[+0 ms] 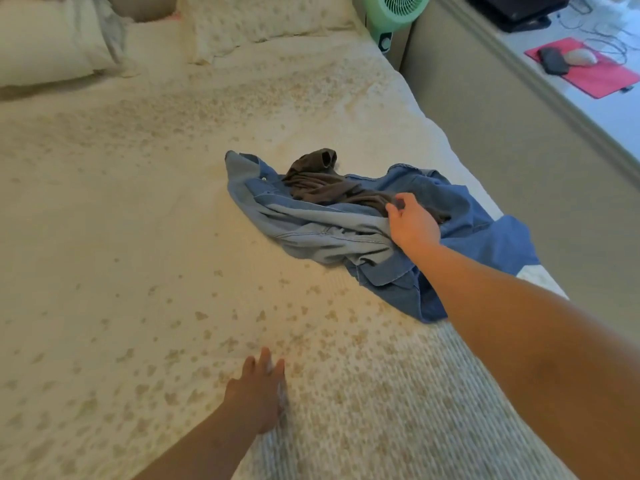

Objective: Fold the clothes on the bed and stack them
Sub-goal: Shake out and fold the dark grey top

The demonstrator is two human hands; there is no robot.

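A crumpled blue denim shirt [332,226] lies on the right side of the bed [138,202], near its edge. A dark grey garment [322,183] is bunched on top of it. My right hand [410,221] reaches over the pile and pinches the near end of the grey garment between thumb and fingers. With its fingers straight, my left hand [261,389] rests flat on the bedspread, well in front of the pile and apart from the clothes.
Two pillows [52,39] lie at the head of the bed. A green fan [394,15] stands beside the bed's far right corner. To the right run a beige wall ledge and a desk with a red mat [588,72].
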